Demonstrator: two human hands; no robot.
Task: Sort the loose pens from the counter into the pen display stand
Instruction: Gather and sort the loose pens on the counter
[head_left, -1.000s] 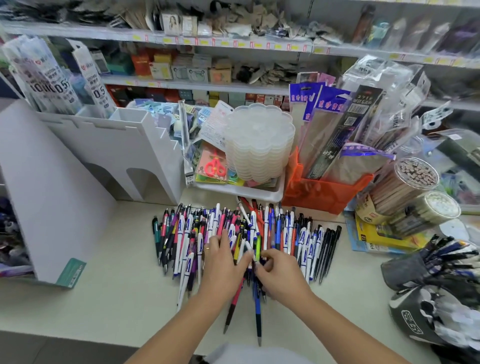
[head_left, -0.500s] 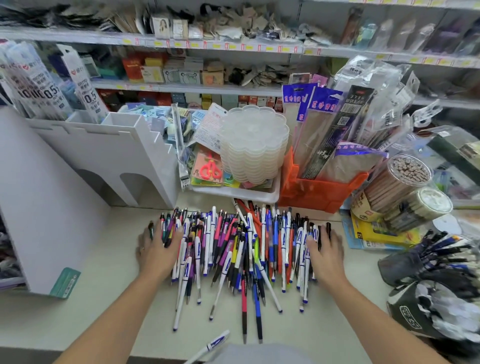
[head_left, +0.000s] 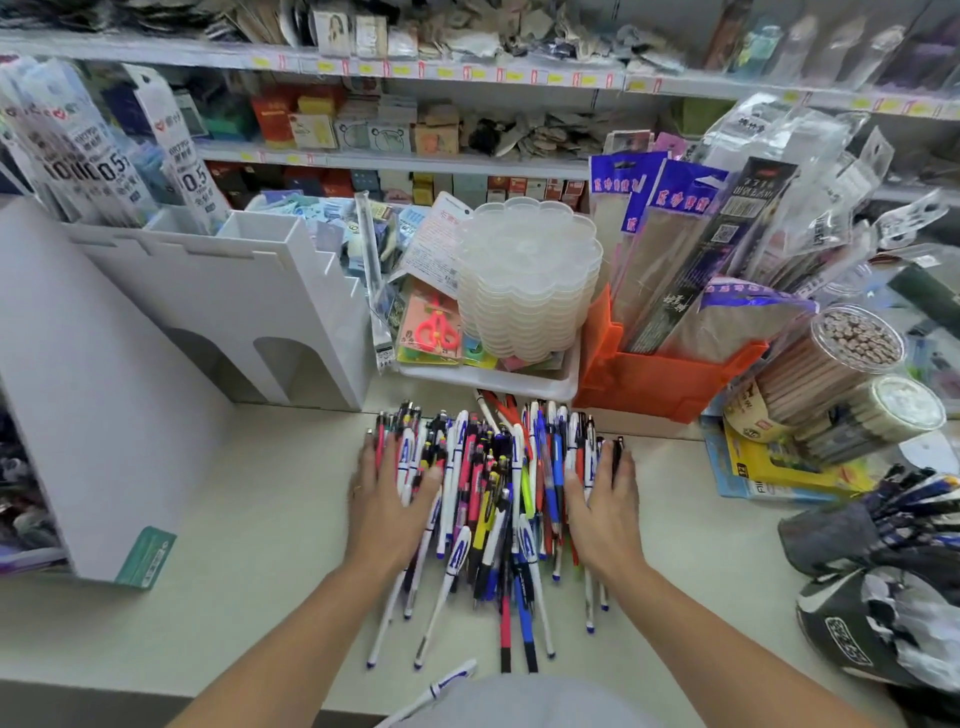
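Dozens of loose plastic pens (head_left: 493, 499) lie heaped on the pale counter (head_left: 270, 519) between the straight, flat fingers of the left hand (head_left: 387, 499) and right hand (head_left: 605, 506), both pressing inward, neither grasping. Judging by this, sorting has barely begun: no loose pens show in the white stepped display stand (head_left: 218, 296), well beyond the left fingertips.

orange bin (head_left: 660, 384) beside stacked clear trays (head_left: 530, 291) — upright

Pens (head_left: 493, 499) under left hand (head_left: 387, 501) and right hand (head_left: 605, 506) are covered, so colours there can't be told. One pen (head_left: 441, 688) near the bottom edge is partly hidden by grey cloth. Pen display stand (head_left: 104, 374) is cut off at the left edge. Shelf price labels (head_left: 447, 71) are too blurred to read. Bag (head_left: 883, 613) is cropped at the right.
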